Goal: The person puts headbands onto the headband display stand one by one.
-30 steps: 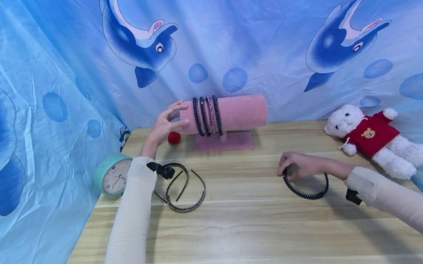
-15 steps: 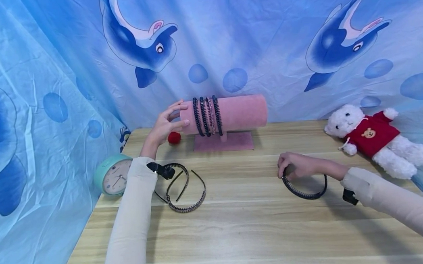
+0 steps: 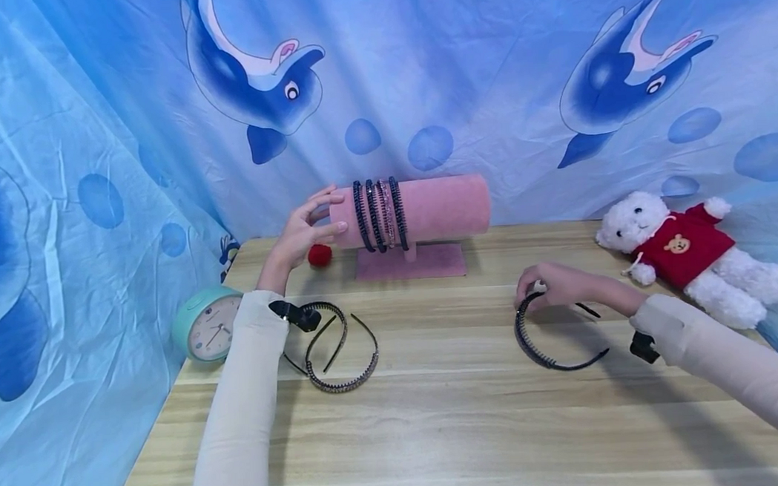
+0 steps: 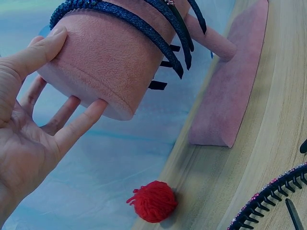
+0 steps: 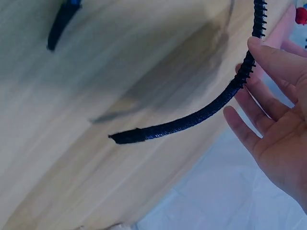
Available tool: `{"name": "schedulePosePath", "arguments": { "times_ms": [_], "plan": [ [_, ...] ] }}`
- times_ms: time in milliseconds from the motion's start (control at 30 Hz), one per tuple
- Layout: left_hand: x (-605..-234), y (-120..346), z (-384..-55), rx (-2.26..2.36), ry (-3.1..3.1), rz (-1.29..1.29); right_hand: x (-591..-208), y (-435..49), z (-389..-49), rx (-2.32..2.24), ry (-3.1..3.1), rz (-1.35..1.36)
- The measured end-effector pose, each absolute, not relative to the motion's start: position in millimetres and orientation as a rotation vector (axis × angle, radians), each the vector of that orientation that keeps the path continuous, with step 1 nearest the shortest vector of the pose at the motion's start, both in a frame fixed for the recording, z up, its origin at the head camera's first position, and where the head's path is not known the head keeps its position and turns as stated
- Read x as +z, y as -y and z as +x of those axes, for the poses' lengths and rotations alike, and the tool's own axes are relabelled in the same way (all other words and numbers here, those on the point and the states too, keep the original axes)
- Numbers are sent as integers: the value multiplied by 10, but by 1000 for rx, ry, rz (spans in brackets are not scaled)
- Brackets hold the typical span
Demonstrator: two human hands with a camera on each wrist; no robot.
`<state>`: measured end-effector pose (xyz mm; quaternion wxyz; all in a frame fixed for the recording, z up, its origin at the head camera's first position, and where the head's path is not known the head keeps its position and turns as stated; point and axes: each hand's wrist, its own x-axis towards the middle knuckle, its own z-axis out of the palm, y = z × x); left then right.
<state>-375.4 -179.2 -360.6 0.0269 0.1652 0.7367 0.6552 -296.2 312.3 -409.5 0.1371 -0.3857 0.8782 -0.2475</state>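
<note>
Pink plush covers the roll (image 3: 443,206) at the upper centre of the frame, and here is the left hand (image 3: 300,231) at its left end, fingers spread, thumb and fingertips resting around the rim. Four headbands (image 3: 362,218) ride side by side on the left half of that roll, and there's the first danger: too hard a shove from those fingers could skew the row or rock the whole thing, since the post on the base (image 3: 437,262) looks slim. Over to centre right, where the right hand (image 3: 560,284) pinches a black headband (image 5: 192,117) between thumb and fingers, both its tips free. Its shadow in the right wrist view suggests it's at least partly off the worktop (image 3: 440,426). The pinch takes just one small stretch of the toothed curve, so a slack squeeze could let it swivel or drop. Those teeth worry me too: carried in carelessly, they might hook a neighbour on the roll. Lower left, loose headbands (image 3: 343,386) lie overlapped, the black strap (image 3: 305,319) right across them in view; a sinking wrist could snag and drag them. The mint clock (image 3: 214,328) sits near the sleeve (image 3: 235,416), knockable by a swinging elbow, and the red pom-pom (image 4: 155,201) looks light enough to roll if brushed.
</note>
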Motion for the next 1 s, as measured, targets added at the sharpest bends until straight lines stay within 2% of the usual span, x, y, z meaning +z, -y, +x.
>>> {"name": "schedulePosePath", "arguments": {
  "times_ms": [500,1000],
  "plan": [
    [-3602,1792,-3723,2037,-2265,528,-3687,-3257,-3059,-806,-2441,-944],
    [-3607,1786,-3718,2015,-2296,520,-3380,-3420,-3057,-764,-2630,-709]
  ]
}}
